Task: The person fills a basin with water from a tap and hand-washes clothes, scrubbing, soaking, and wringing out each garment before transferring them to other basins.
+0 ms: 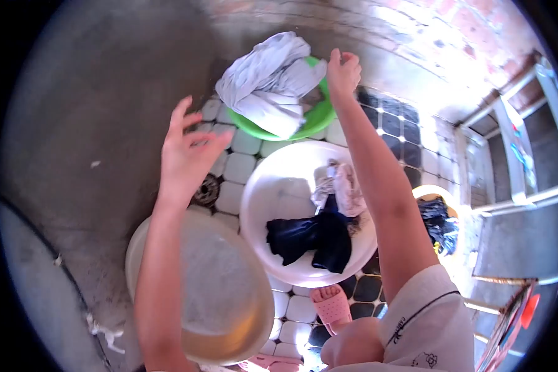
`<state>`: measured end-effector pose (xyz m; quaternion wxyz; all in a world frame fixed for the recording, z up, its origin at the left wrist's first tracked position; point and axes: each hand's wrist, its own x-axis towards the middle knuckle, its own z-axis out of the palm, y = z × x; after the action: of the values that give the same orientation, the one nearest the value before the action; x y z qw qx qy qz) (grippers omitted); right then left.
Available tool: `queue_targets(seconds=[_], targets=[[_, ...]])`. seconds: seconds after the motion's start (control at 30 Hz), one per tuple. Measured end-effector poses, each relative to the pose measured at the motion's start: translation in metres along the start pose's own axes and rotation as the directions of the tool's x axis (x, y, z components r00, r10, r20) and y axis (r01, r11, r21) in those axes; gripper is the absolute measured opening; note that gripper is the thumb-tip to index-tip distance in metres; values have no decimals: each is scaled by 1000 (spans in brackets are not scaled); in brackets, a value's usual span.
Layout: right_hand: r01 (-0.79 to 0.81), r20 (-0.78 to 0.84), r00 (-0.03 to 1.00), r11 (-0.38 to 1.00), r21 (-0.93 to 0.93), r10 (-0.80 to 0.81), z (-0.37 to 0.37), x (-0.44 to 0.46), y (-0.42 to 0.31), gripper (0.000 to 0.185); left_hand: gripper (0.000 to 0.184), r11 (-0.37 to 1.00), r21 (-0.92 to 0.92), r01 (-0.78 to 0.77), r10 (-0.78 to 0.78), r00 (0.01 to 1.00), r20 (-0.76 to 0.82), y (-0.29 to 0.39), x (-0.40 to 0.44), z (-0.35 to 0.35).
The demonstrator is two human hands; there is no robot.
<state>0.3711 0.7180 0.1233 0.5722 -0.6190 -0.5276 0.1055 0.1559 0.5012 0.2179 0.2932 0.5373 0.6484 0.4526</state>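
My left hand (192,152) is raised with its fingers apart, holding nothing, left of the green basin (319,118). Pale grey-white cloth (266,84) lies heaped in that basin and hangs over its rim. At the basin's right edge is my right hand (344,73), fingers curled near the cloth's right end; whether something thin is between them I cannot make out. Below, a white basin (260,186) holds a dark garment (316,239) and light pinkish cloth (347,189). A large metal-coloured basin (223,285) stands beneath my left forearm.
A yellowish bucket (456,214) with dark items stands at the right, beside a metal rack (508,146). A floor drain (207,190) lies between the basins. A black hose (62,260) runs along the left. My foot in a pink slipper (332,308) is below the white basin.
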Motion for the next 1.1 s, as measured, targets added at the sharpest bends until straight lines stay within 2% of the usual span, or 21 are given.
queue_targets(seconds=[0.03,0.07,0.1,0.13,0.17,0.2,0.23,0.3,0.37,0.43,0.53,0.57,0.6,0.63,0.67,0.7,0.73,0.8,0.9,0.97,1.1], targets=[[52,-72,995,989,-142,-62,-7,8,15,36,63,998,-13,-58,59,997,53,-10,-6,-3],[373,86,928,902,-219,-363,-28,-3,21,36,59,975,146,-167,138,972,189,-23,-17,-10],[426,384,872,857,-289,-304,-53,-24,6,40,56,911,284,-298,200,923,328,-37,-31,-19],[587,555,732,779,-221,-394,-64,-48,22,36,57,893,403,-203,-2,891,453,-39,-47,-29],[638,886,420,758,-136,-194,-87,-65,18,48,60,761,578,-293,-91,835,543,-46,-66,-41],[805,943,175,593,30,-284,-124,-83,-13,58,60,854,475,-211,-169,751,638,-53,-78,-55],[750,995,44,660,30,-95,-147,-90,-50,62,61,916,391,-88,-244,650,720,-60,-90,-69],[523,986,148,852,-12,-77,-172,-101,-94,59,61,936,344,-75,-253,539,804,-34,-90,-95],[345,949,129,910,230,-289,-178,-99,-132,58,60,997,69,26,-72,547,834,-13,-91,-116],[-129,787,56,777,616,-614,-163,-106,-165,60,57,952,-234,196,80,579,811,-19,-96,-142],[246,988,-54,961,-127,144,-116,-152,-189,48,48,876,-265,402,-195,799,569,8,-117,-106],[377,924,-14,858,-350,383,-92,-173,-190,44,44,978,93,188,-209,844,495,1,-123,-99],[470,990,53,878,94,-134,-99,-194,-173,40,41,883,469,1,-222,882,417,-6,-129,-92],[691,782,106,611,386,-614,-107,-214,-155,36,38,812,582,-42,-251,875,413,-14,-142,-100],[459,851,229,824,333,-472,-136,-215,-175,33,36,725,683,-89,-279,868,410,-23,-155,-108],[161,911,307,958,237,-277,-169,-216,-199,30,35,890,327,319,-435,810,393,-18,-166,-113],[42,986,156,998,52,-58,-203,-198,-207,35,34,743,-100,662,-561,698,446,-12,-183,-120],[95,946,317,991,-95,61,-288,-199,-180,35,25,887,153,435,-461,854,241,8,-225,-125],[98,764,457,828,-553,456,-469,-190,-193,25,27,863,474,-175,-137,821,554,69,-258,-138],[186,657,515,676,-713,551,-619,-209,-214,17,26,917,376,-135,-176,709,683,110,-253,-133],[-116,120,409,182,-976,905,-829,-257,-351,17,26,958,288,-6,-243,519,819,197,-250,-141]])
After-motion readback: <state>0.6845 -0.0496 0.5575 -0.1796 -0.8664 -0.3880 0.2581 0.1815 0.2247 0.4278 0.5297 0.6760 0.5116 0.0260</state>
